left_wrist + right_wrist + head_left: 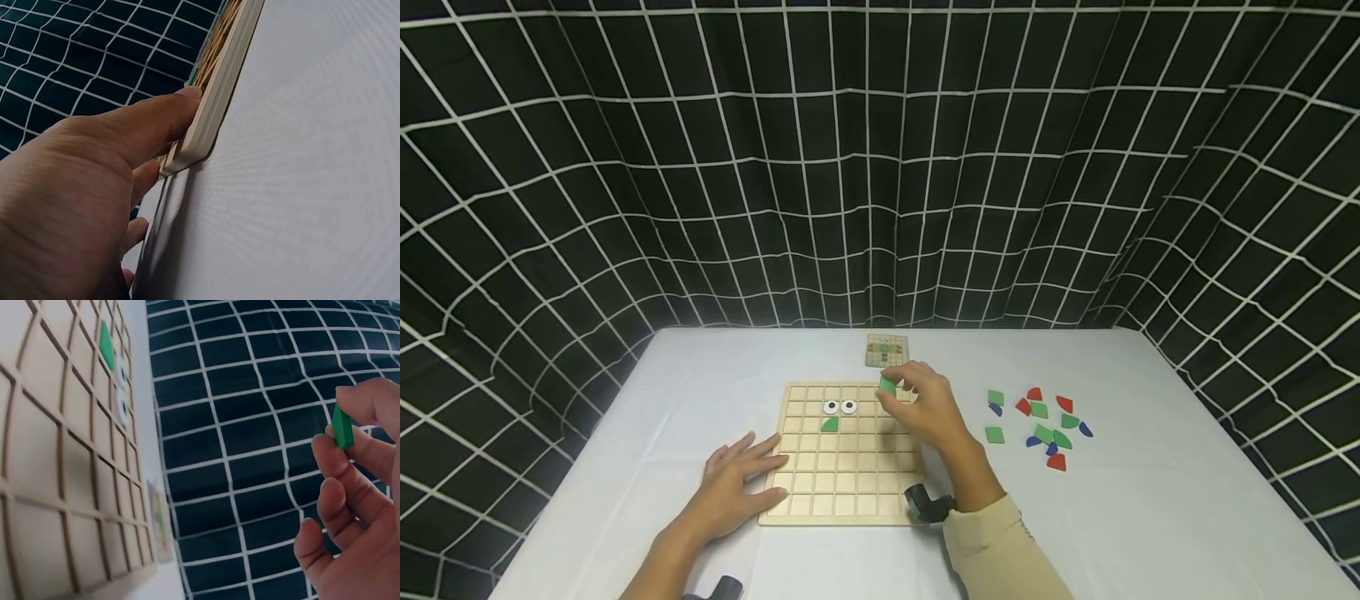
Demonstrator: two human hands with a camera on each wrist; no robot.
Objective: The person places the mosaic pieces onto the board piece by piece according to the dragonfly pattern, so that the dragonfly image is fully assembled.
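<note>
"Holding what, and where?"

"Pinching a small green piece (887, 386) between thumb and fingertips of the right hand (927, 410), raised over the far part of a gridded wooden board (845, 482), right of centre. Edge-on and apart from the board in the right wrist view."

"Bearing anything, that board?"

"Bearing two white discs (831, 407) with black dots, side by side near the far edge, and a green quarter-round (831, 425) just on the near side of the left disc."

"And at the left?"

"Touching the board's left edge with the left hand (735, 482), thumb and fingers spread apart."

"Farther out?"

"Scattered to the right of the board: green pieces (995, 435), red pieces (1056, 462) and blue pieces (1086, 429), some touching. Just beyond the far edge, a small patterned card (887, 350). Resting on a white tabletop (1150, 500); enclosed at far, left and right by a black curtain (820, 200) with white grid lines."

"On the right forearm?"

"Wearing a beige sleeve (1000, 546)."
</note>
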